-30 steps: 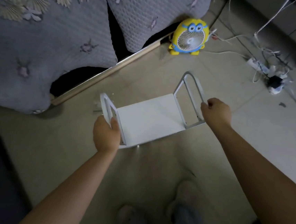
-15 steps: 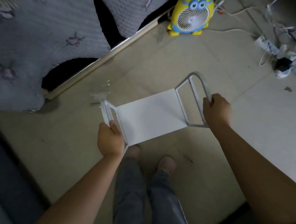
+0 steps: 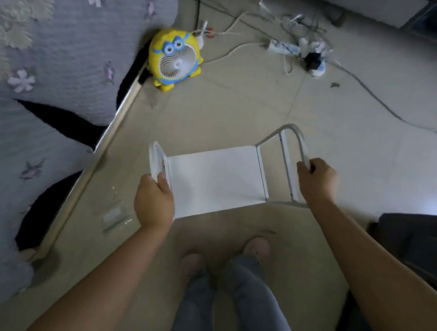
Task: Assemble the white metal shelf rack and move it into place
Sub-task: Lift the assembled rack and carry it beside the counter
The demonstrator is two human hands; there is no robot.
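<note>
1. Rack is held out in front of the legs, over the floor, between bed and dark furniture.
2. Rack is seen as white metal: one flat plain shelf panel set between two looped end frames with rounded corners.
3. Right end frame is shown with a thin inner bar parallel to its outer tube; left end frame is seen nearly edge-on.
4. Left hand is clamped on the left end frame, thumb laid along the tube.
5. Right hand is clamped round the outer tube of the right end frame, fingers curled.
6. Floor is laid with pale tiles, dimly lit, with small specks of dirt.
7. Quilt, grey with flower print, is draped over the bed at left, with a pale bed rail showing beneath.
8. Fan, yellow and blue cartoon-shaped, is stood on the floor by the bed corner.
9. Power strip and tangled cables are spread across the far floor.
10. Clear bag is lying near the bed rail.
11. Slippers and grey trouser legs are seen below the rack.
12. Dark furniture is seen at the right edge.
</note>
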